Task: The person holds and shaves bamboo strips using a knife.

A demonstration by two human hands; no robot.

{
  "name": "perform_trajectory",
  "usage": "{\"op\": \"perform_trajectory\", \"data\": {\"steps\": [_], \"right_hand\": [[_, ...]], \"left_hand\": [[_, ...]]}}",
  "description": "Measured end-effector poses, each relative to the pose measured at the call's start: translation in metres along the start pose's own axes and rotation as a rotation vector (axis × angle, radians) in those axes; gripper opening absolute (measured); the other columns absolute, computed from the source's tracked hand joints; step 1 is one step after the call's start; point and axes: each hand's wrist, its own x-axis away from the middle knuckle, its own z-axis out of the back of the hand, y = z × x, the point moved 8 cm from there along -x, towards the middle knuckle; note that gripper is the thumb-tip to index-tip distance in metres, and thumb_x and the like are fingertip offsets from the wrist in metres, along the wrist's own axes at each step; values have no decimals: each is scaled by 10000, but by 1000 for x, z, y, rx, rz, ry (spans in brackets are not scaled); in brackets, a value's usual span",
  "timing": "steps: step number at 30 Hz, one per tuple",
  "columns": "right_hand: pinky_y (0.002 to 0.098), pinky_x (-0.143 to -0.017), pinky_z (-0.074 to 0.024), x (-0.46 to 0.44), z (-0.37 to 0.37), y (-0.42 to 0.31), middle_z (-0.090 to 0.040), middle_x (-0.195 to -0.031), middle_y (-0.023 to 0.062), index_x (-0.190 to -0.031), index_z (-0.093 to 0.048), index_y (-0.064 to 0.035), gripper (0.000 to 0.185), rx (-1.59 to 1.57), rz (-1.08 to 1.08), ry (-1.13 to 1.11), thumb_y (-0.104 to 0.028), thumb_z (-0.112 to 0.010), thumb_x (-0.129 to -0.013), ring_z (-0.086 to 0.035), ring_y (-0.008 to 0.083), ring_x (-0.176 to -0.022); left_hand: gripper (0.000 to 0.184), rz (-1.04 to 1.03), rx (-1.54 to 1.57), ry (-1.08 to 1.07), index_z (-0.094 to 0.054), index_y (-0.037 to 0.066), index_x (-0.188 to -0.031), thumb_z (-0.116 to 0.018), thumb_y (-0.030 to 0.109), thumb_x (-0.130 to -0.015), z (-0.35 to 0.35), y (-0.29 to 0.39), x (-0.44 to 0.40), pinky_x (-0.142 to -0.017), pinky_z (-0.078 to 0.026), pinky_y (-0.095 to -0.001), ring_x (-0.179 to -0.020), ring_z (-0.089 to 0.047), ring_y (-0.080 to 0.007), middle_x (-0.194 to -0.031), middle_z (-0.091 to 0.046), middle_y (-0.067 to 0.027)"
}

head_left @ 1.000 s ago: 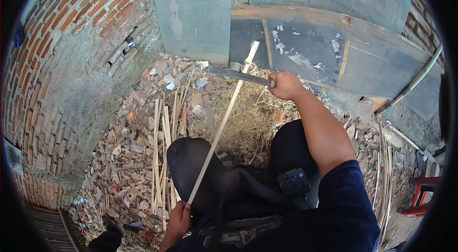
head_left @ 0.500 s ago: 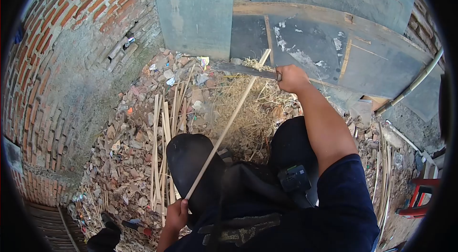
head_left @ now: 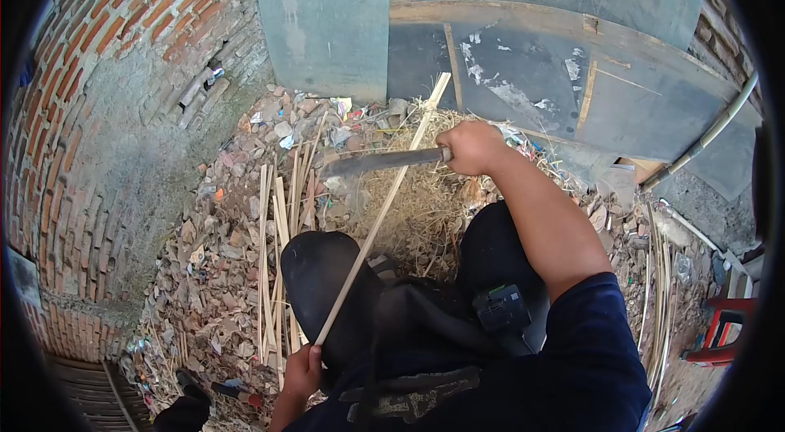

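A long pale bamboo strip slants from my lap away towards the grey panels. Its near end is gripped in my left hand, beside my left knee. My right hand is closed round the handle of a machete. The dark blade points left and lies across the upper part of the strip; whether it touches the strip I cannot tell. Under the blade is a heap of fine shavings. Several split strips lie on the ground to the left of my knee.
Brick rubble and dry leaves cover the ground. A worn brick wall rises on the left, grey panels ahead. More strips and a red-framed object are at the right. Another person's dark-clothed leg shows at lower left.
My right hand has drawn the machete nearer to me along the strip, and slightly left. My left hand keeps its grip on the near end. The view has shifted slightly.
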Motion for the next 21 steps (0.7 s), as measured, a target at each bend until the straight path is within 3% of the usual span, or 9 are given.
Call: {"op": "perform_trajectory", "data": {"steps": [4, 7, 10, 13, 14, 17, 21], "right_hand": [[468, -833, -575, 2, -2, -27, -744, -938, 95, -1001, -725, -175, 231, 144, 70, -187, -185, -671, -777, -720, 316, -955], [472, -868, -565, -5, -5, 73, -754, -970, 114, -1007, -719, -140, 231, -31, -387, 5, -189, -664, -788, -722, 312, -962], [466, -888, -551, -7, -17, 72, -751, -984, 157, -999, -715, -94, 242, 30, -430, 67, -206, -653, -793, -716, 332, -971], [462, -875, -543, -6, -16, 67, -736, -965, 197, -967, -711, -66, 248, -314, -327, 76, -219, -651, -782, -707, 357, -977], [462, -861, -538, -1, -22, 67, -728, -952, 206, -937, -707, -57, 246, -497, -341, -22, -220, -653, -761, -698, 379, -967], [470, -848, -537, 1, -28, 71, -728, -935, 194, -923, -700, -51, 238, -417, -280, 1, -219, -653, -762, -694, 388, -950], [478, -828, -562, -1, -1, 29, -734, -953, 144, -1035, -724, -142, 247, -38, -195, -33, -202, -668, -802, -709, 342, -952]], "left_hand": [[449, -27, -90, 55, -580, -12, -829, -463, 345, -1074, 6, 7, 2, -593, -458, -502, -669, -620, -478, -671, -596, -254], [431, -27, -95, 71, -570, -1, -828, -474, 344, -1067, 1, 1, 7, -592, -452, -523, -682, -618, -494, -676, -599, -261], [427, -6, -94, 59, -545, 12, -812, -489, 355, -1061, -2, 5, -1, -594, -447, -541, -699, -615, -508, -685, -604, -265], [444, -17, -48, 50, -531, 10, -797, -496, 368, -1057, -7, -3, -1, -589, -445, -545, -695, -608, -515, -678, -601, -263], [447, -22, -58, 52, -530, 10, -796, -496, 371, -1057, -6, -4, 0, -588, -444, -548, -695, -607, -517, -675, -600, -264], [453, -33, -78, 59, -529, 9, -793, -494, 375, -1058, -4, 4, 1, -588, -444, -553, -694, -604, -520, -668, -596, -265], [445, -51, -116, 64, -527, 11, -794, -492, 366, -1060, -4, 5, 0, -589, -445, -558, -689, -606, -518, -660, -593, -262]]}}
